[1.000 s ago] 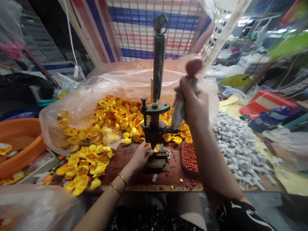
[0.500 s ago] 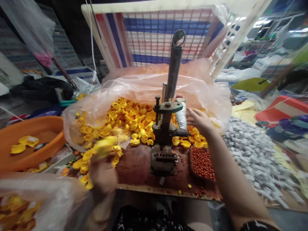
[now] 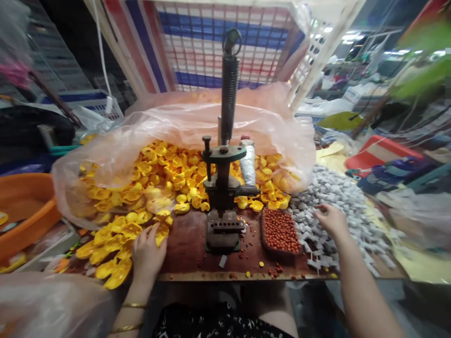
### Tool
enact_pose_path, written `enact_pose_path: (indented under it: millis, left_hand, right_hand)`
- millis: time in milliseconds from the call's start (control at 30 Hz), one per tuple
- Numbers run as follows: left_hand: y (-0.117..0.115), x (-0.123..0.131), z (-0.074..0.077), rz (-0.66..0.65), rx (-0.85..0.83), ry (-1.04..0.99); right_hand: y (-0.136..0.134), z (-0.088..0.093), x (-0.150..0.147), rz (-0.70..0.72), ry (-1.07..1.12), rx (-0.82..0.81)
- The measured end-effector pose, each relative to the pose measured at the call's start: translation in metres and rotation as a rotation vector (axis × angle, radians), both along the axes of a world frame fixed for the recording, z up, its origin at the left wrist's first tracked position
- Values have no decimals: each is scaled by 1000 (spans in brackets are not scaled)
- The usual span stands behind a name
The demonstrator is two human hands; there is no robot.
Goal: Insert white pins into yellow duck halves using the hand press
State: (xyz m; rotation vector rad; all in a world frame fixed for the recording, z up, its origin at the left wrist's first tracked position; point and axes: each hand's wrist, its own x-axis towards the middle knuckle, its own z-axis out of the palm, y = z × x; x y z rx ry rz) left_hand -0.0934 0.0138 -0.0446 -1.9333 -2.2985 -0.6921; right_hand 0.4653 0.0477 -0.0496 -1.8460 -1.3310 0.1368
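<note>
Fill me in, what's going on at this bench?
One person is working with both hands at a bench-top press. The left-hand grip is at a yellow shell beside the near pile; whether it is clasped is unclear. The right-hand grip is over the grey pieces, contents unclear. The press's wrapped lever is untouched. Small red pieces fill a tray beside the press.

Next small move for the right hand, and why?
Probably pinch one of the grey pieces: the right hand is at their pile, thumb and finger close together, while the left hand is at the yellow shells.
</note>
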Motion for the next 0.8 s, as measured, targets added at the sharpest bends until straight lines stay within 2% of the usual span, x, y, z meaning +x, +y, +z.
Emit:
enact_pose_path:
  millis: [100, 167, 267, 367, 467, 533, 600, 667, 800]
  left_hand:
    - [11, 29, -3, -141, 40, 31]
    - [18, 44, 1, -153, 22, 77]
    - [28, 51, 11, -168, -51, 153]
    - [33, 46, 24, -218, -10, 141]
    - [32, 44, 37, -259, 109, 24]
    - [28, 48, 46, -304, 132, -174]
    - [23, 57, 52, -345, 54, -455]
    - [18, 68, 56, -375, -98, -697]
    - [11, 85, 64, -454, -340, -887]
  right_hand:
    - [-11, 21, -23, 74, 372, -97]
    - [-18, 35, -43, 182, 623, -131]
    - [-25, 49, -73, 279, 762, -146]
    - [-29, 54, -97, 323, 811, -174]
    - [-32, 58, -128, 415, 782, -176]
    - [-35, 62, -158, 524, 726, -145]
    - [-40, 67, -193, 669, 617, -72]
    - [-45, 69, -227, 818, 470, 46]
    - [-50, 62, -266, 984, 214, 249]
